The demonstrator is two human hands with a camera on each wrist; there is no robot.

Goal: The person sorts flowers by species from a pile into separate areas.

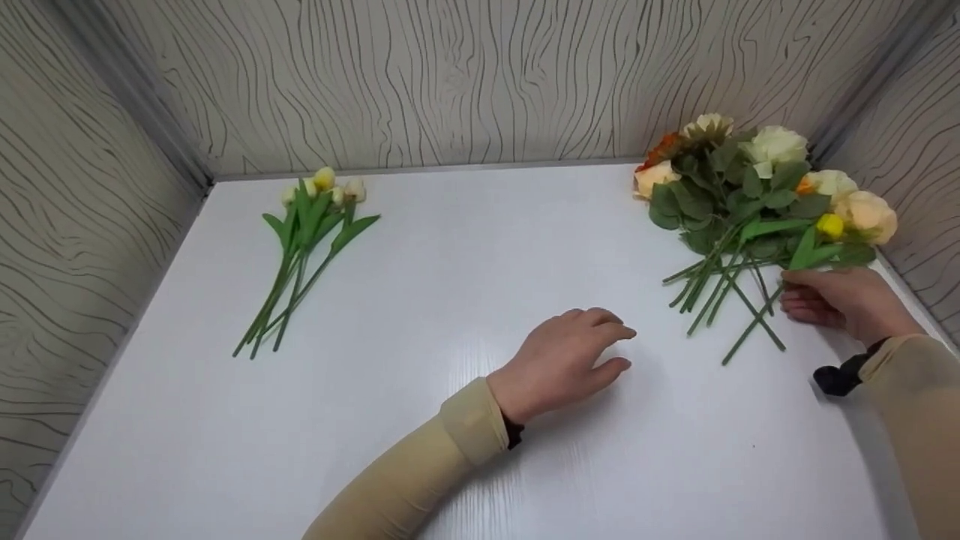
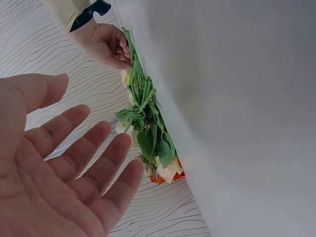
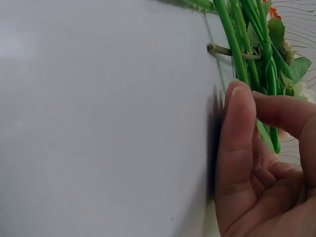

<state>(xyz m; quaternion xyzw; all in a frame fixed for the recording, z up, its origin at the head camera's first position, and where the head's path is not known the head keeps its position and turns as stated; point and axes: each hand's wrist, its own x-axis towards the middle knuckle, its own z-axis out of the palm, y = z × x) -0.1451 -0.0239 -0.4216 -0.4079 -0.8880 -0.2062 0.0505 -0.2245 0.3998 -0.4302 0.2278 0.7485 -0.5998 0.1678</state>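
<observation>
My right hand [image 1: 851, 300] pinches a green stem between thumb and forefinger at the near side of a flower pile. The stem seems to belong to a yellow tulip [image 1: 830, 226]; in the right wrist view the fingertips cover the pinched spot. Around it lie pale roses [image 1: 776, 150], a peach rose [image 1: 866, 216], orange blooms [image 1: 661, 152] and crossing stems [image 1: 697, 289]. My left hand [image 1: 566, 356] hovers over the middle of the table, holding nothing, its fingers spread and slightly bent. The left wrist view shows its palm side.
On the left of the white table [image 1: 420, 285] lies a loose bunch of white and yellow tulips [image 1: 304, 225], stems toward me. Wood-grain patterned panels [image 1: 450, 82] stand behind the table and at both sides. The flower pile reaches the back right corner.
</observation>
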